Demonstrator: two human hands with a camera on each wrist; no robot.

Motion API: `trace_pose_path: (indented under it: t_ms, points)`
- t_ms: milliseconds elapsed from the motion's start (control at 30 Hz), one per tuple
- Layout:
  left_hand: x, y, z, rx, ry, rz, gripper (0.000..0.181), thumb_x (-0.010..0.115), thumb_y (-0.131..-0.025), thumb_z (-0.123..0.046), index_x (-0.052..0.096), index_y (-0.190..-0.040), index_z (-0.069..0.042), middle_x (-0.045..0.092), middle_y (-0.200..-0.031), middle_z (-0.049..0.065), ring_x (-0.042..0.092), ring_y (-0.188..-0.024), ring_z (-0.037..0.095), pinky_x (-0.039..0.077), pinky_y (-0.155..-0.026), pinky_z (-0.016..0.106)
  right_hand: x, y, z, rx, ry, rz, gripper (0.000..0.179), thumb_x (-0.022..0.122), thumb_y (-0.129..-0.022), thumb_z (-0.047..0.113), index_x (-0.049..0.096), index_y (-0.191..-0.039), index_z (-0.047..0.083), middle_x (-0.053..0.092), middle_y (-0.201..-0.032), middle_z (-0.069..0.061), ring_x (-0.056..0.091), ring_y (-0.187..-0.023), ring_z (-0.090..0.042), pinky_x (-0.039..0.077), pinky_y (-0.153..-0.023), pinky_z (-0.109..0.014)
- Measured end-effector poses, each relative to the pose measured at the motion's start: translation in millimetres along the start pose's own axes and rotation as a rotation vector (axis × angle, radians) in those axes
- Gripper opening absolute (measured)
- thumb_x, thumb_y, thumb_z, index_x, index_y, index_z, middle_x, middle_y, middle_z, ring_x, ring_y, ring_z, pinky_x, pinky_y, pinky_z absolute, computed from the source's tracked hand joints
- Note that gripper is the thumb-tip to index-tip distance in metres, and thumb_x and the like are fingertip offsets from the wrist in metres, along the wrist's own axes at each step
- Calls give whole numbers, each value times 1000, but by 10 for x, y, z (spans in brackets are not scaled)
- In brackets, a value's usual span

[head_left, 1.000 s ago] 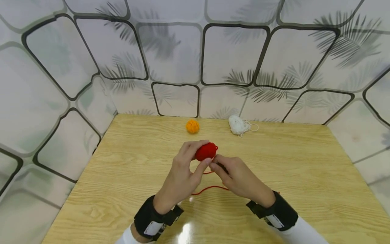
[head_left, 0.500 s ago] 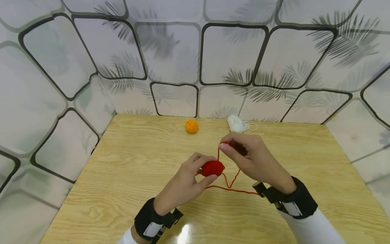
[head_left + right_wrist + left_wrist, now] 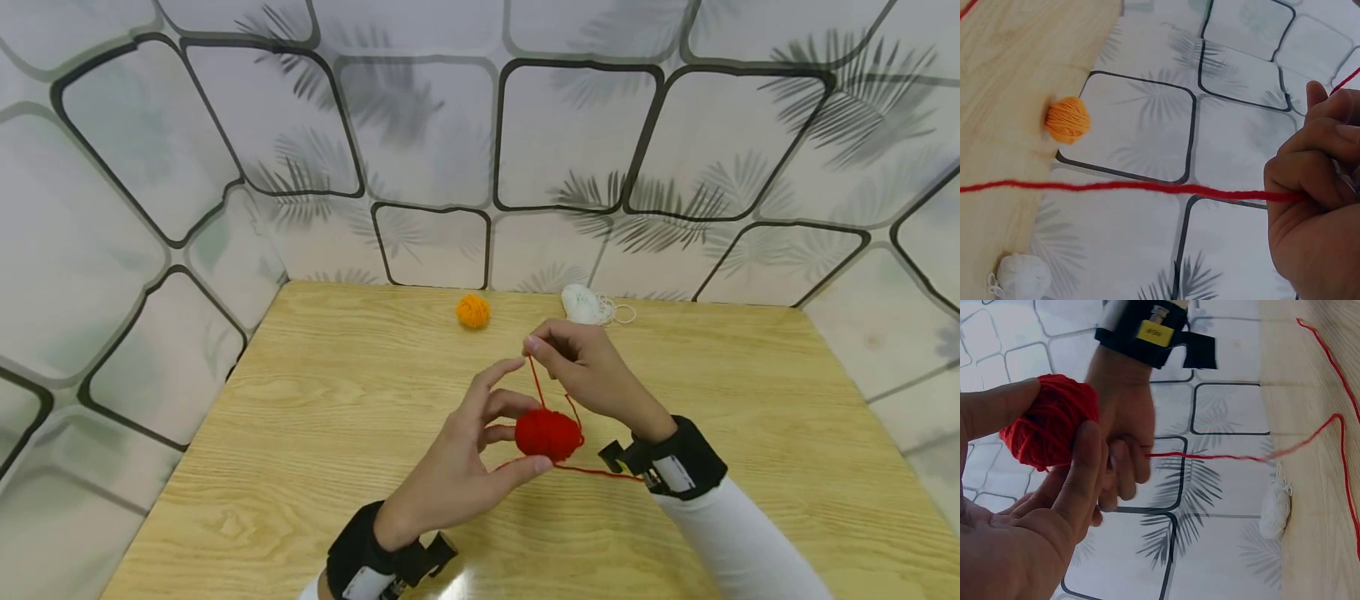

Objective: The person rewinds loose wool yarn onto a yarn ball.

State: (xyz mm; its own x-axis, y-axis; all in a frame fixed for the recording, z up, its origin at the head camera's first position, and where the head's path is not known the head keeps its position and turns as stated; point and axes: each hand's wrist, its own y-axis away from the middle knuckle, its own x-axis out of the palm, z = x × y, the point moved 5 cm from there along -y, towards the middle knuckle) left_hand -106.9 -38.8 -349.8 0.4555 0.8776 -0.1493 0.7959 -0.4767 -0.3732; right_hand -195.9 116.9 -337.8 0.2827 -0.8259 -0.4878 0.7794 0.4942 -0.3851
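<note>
A red yarn ball (image 3: 549, 435) sits between the thumb and fingers of my left hand (image 3: 453, 462), held over the table. The left index finger is raised off the ball, toward the right hand. Above the ball, my right hand (image 3: 592, 371) pinches a red strand (image 3: 537, 382) that runs taut down to it. In the left wrist view, the wound ball (image 3: 1054, 422) shows clearly between thumb and fingers. Another length of red yarn (image 3: 1116, 185) trails from the curled right fingers in the right wrist view.
An orange yarn ball (image 3: 472, 311) lies near the back edge of the wooden table (image 3: 337, 400). To its right is a white yarn ball (image 3: 581, 305) with loose loops. A patterned wall (image 3: 420, 125) stands behind the table.
The right hand rises from the ball, pulls the strand up and right, then comes back left above it. The left hand lowers and shifts right with the ball; its index finger lifts.
</note>
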Motion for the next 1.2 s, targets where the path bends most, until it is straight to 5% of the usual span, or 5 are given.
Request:
trace_pose_path:
  t_ms: [233,400,867,1033,1200]
  points:
    - [-89,-31,-81,88,-108,-115,87,77,-89,-1,27,-158,-20,59,-129,10,61,-116,24,58,-88,38,223,158,-103,99,-86,75,10,61,-100,2,69,-98,6,64,-79,-2,58,-65,-18,53,-59,-26]
    - [-129,-48,-114,118,-193,-173,84,78,-87,0,33,-156,-17,57,-125,10,63,-110,25,58,-87,35,308,260,-105,127,-51,78,31,57,-87,-18,71,-101,6,68,-87,-2,60,-72,-21,57,-65,-32]
    - [-204,-78,-205,190,-326,-272,50,80,-86,-2,57,-131,-4,47,-129,9,63,-110,19,58,-87,33,422,475,67,38,53,115,18,62,-100,2,71,-114,7,51,-72,8,42,-55,-4,39,-49,-22]
    - [-205,-83,-213,213,-379,-272,48,79,-86,-2,57,-129,-2,53,-127,8,62,-110,17,57,-89,31,454,553,166,32,86,140,10,63,-101,7,69,-105,13,45,-70,11,42,-58,-3,39,-51,-22]
    - [-214,-89,-176,214,-501,-267,43,79,-86,-5,60,-125,-2,56,-122,7,61,-105,15,56,-88,28,398,626,408,-87,132,116,12,64,-101,11,65,-94,21,43,-69,14,40,-58,0,36,-50,-18]
